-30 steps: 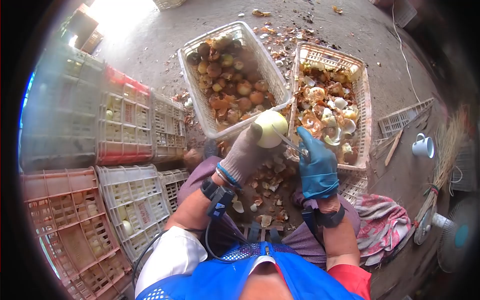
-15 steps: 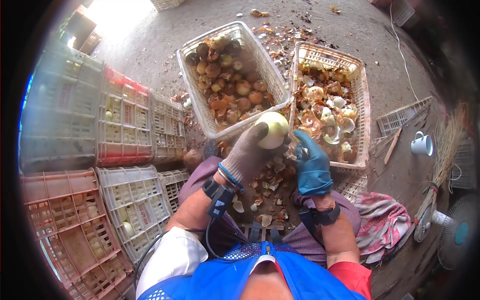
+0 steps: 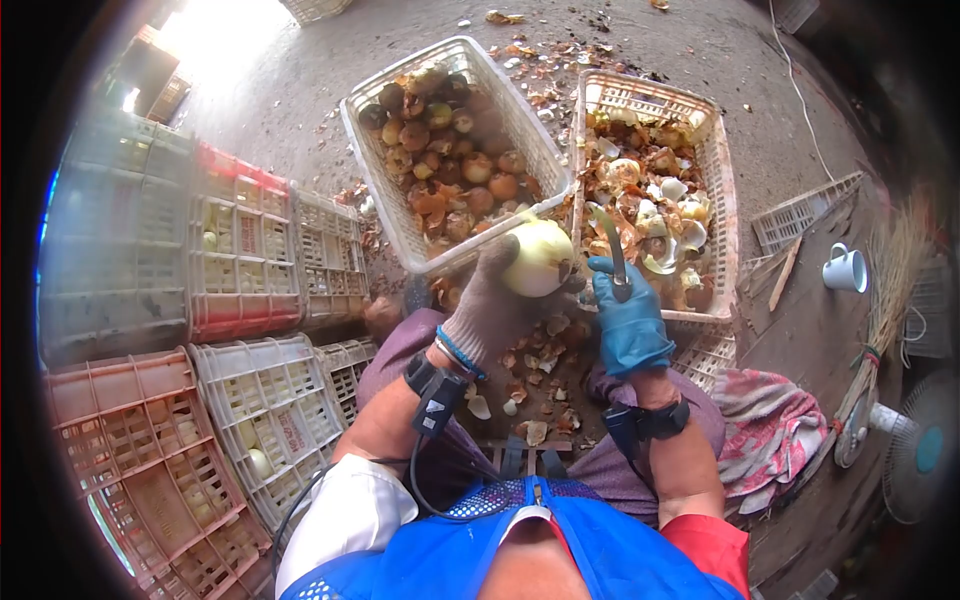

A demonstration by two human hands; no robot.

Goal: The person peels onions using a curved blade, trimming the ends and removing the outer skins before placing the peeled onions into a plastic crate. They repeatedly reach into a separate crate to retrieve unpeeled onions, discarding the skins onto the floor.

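Note:
My left hand [image 3: 492, 305], in a grey-brown knit glove, is closed around a pale, mostly peeled onion [image 3: 538, 258]. A thin strip stands up from the onion's top. My right hand [image 3: 632, 322], in a blue rubber glove, grips a small curved knife [image 3: 614, 248] just right of the onion, apart from it. Its blade points up and away from me; the glove hides most of the handle. Beyond my left hand is a white crate [image 3: 400, 225] of brown unpeeled onions [image 3: 478, 168]. Past my right hand stands another crate [image 3: 728, 200] holding onion skins [image 3: 625, 195] and peelings.
Slatted crates with pale onions are stacked at left, among them a white crate [image 3: 270, 415] and a reddish crate [image 3: 130, 440]. At right are a white mug [image 3: 845, 270], a straw broom [image 3: 885, 300], a pink-and-white cloth [image 3: 765, 435] and a fan [image 3: 915, 450]. Skins litter the floor.
My right hand has turned and moved slightly away from the onion, bringing the curved knife into view with its blade up. My left hand keeps hold of the onion; the view has shifted slightly.

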